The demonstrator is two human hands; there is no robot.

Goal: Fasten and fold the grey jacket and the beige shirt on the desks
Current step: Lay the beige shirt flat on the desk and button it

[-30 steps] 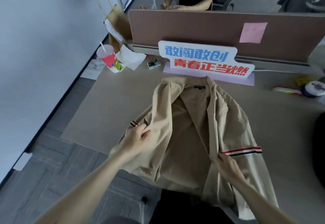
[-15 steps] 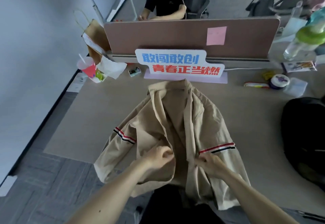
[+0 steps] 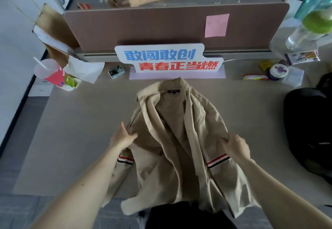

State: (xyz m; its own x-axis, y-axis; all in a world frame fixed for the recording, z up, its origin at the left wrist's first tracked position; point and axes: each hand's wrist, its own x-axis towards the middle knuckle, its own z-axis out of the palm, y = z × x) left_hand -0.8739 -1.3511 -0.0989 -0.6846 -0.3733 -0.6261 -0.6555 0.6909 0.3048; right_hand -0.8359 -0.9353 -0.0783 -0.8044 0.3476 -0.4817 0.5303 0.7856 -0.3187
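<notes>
The beige shirt (image 3: 179, 138) lies front-up and unfastened on the desk (image 3: 75, 138), collar towards the divider, its hem hanging over the near edge. Both sleeves carry a red, white and black striped band. My left hand (image 3: 123, 138) pinches the fabric at the shirt's left side, near the shoulder. My right hand (image 3: 236, 147) grips the fabric at the right side, just above the striped band. The two front panels are bunched towards the middle. No grey jacket is in sight.
A sign with blue and red characters (image 3: 168, 59) stands behind the collar, before a brown divider (image 3: 161, 25). A pink cup (image 3: 49, 72), tissue and paper bag sit far left. A black bag (image 3: 309, 124) lies right, bottles (image 3: 309, 29) far right. A person sits beyond the divider.
Both hands left the shirt's front opening and moved outwards to its two sides. The shirt now lies narrower and more bunched, and the view has tilted slightly.
</notes>
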